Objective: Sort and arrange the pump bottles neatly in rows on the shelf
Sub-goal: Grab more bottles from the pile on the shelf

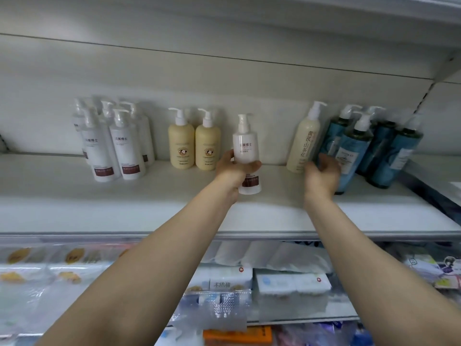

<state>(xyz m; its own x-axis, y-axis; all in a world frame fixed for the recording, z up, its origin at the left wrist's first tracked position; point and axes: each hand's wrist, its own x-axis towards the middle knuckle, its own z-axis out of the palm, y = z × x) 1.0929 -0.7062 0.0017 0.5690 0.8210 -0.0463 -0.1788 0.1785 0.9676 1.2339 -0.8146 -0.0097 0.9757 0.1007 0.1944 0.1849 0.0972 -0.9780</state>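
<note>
Left hand (pixel 230 168) wrapped round the lower middle of a white pump bottle (pixel 246 156), fingers curled on its right side, thumb on the left; bottle upright near the middle of the shelf (pixel 174 211), base seemingly just clear of the board. Right hand (pixel 321 171) loosely spread, holding nothing, just in front of the tall cream bottle (pixel 303 143) and the nearest blue bottle (pixel 349 156); contact with either not clear.

Likely best carried left, past the two yellow bottles (pixel 194 146), to join the matching white group (pixel 112 143). Worth keeping upright, gripped low, set down at the front of that group with label forward and pump turned like its neighbours. Care needed not to knock the yellow pair in passing.

Hard to make out: how many white bottles stand at the back, and how many blue ones overlap at the right. Label print mostly blurred. Goods on the lower shelves smeared and partly covered by both forearms.
</note>
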